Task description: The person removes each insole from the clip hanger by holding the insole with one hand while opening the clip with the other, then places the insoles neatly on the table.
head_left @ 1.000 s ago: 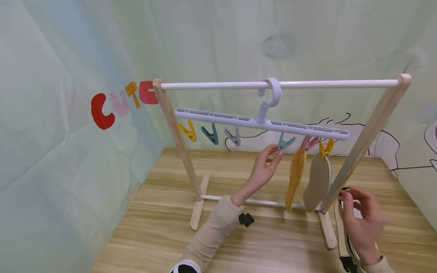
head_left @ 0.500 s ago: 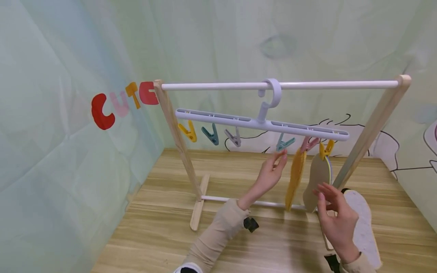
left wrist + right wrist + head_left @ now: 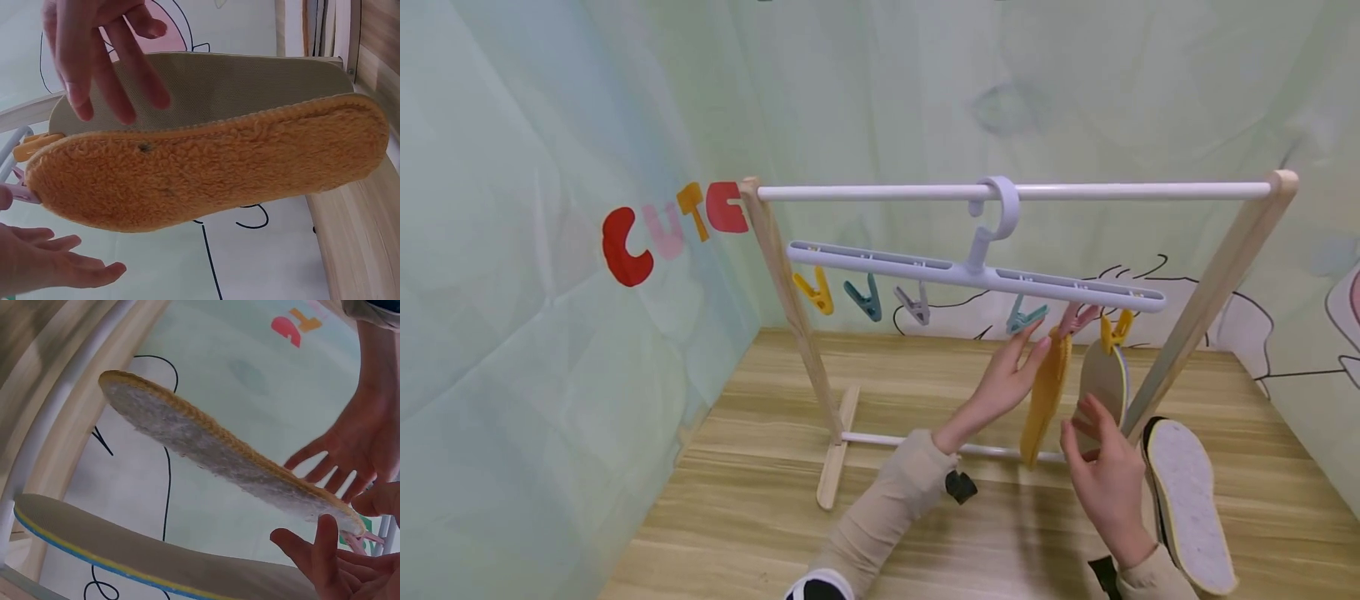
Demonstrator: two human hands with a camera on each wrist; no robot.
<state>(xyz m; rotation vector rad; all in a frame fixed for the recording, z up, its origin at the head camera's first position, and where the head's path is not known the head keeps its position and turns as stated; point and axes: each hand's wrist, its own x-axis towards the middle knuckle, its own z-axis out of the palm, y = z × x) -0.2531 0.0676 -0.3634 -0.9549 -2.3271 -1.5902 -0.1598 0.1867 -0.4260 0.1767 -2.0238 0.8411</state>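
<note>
Left hand is beside the orange insole, with fingers apart and holding nothing.
This insole hangs from the pink clip, next to the beige insole; the right hand is in front of the beige one, fingers loosely bent, also gripping nothing. The step in hand seems to be handling the hung orange insole; a next move on it calls for light fingers, because it may swing.
</note>
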